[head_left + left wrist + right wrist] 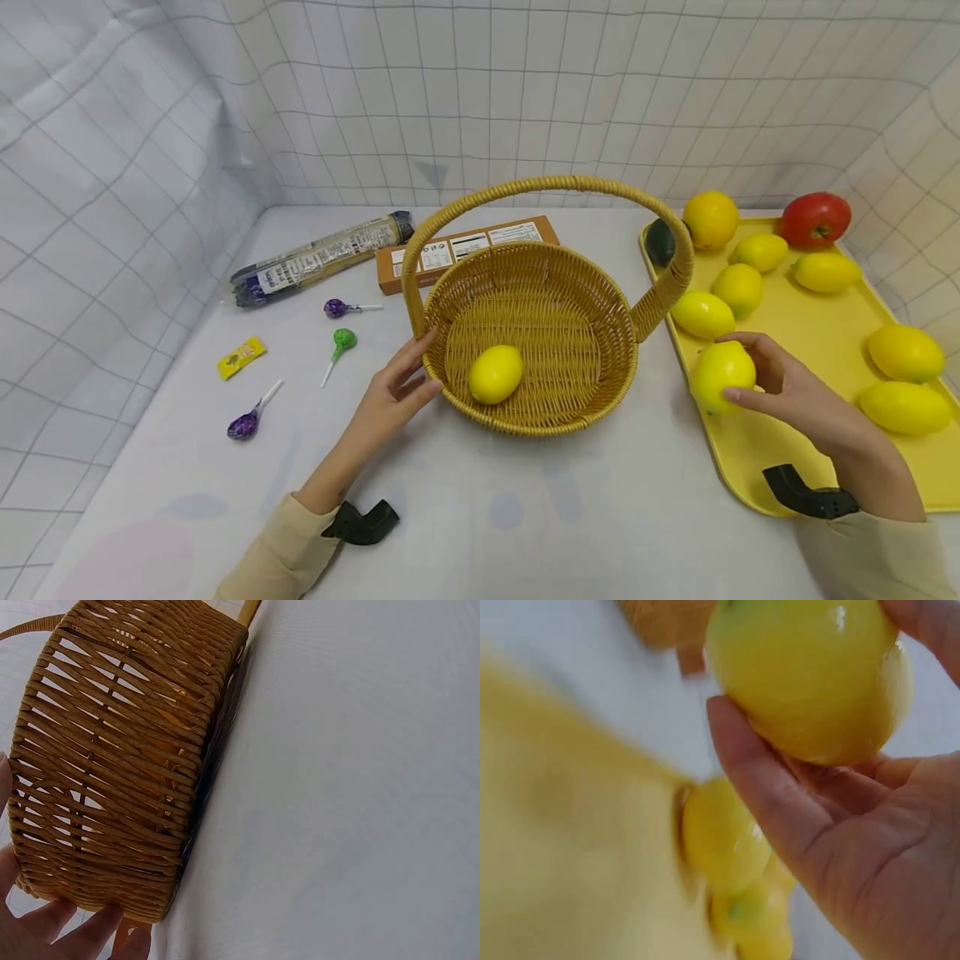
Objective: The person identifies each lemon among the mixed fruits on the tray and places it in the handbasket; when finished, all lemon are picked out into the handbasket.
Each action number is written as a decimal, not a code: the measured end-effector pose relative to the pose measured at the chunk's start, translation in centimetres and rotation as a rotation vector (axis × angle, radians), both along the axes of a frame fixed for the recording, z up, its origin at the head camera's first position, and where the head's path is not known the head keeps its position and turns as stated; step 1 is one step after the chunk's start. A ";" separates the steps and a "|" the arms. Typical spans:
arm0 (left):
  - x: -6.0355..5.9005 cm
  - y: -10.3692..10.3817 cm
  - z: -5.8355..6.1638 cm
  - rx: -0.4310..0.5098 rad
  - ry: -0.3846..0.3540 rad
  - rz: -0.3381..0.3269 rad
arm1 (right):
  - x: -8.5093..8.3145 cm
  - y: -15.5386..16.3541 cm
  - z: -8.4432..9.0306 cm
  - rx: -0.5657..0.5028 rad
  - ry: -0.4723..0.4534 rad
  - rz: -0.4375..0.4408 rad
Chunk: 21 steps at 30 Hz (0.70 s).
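Note:
A yellow lemon [722, 377] is held between the thumb and fingers of my right hand [798, 392], over the left edge of the yellow tray [817, 333]. The right wrist view shows this lemon [802, 675] up close, with fingers along its underside. My left hand [390, 396] touches the left side of a round wicker basket [540, 425] with a tall arched handle, thumb and fingertips right at its rim. Seen from the left wrist, the fingers [97, 930] lie spread against the woven wall [112, 750]. One lemon [496, 375] lies inside the basket.
Several lemons [703, 314], an orange [710, 219], a red apple [816, 219] and a dark green fruit [660, 242] sit on the tray. Behind the basket are a brown box [468, 246] and a wrapped long packet [322, 258]. Lollipops [343, 339] and a yellow sweet [242, 357] lie left.

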State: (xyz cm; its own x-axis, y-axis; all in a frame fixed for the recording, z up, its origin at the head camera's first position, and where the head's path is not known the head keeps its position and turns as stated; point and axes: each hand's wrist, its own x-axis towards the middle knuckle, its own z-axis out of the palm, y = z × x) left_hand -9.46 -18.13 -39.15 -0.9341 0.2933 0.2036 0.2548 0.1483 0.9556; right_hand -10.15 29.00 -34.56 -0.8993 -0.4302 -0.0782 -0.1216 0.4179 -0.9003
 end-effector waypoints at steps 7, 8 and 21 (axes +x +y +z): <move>-0.2 0.0 0.4 -0.007 0.004 0.008 | 0.6 -5.4 3.1 -0.288 -0.031 0.327; -0.2 0.0 0.4 -0.007 0.006 0.008 | 0.4 -6.4 3.4 -0.303 -0.048 0.342; 0.1 0.0 -0.3 -0.005 0.017 -0.006 | -3.1 -16.6 1.8 -0.005 -0.162 0.363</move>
State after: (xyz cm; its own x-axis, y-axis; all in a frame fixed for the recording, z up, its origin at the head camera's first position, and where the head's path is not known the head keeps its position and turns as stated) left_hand -9.35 -18.13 -39.48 -0.9287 0.2996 0.2185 0.2723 0.1513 0.9502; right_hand -13.23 12.41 -32.72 -0.6650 -0.7186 -0.2032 -0.1171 0.3691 -0.9220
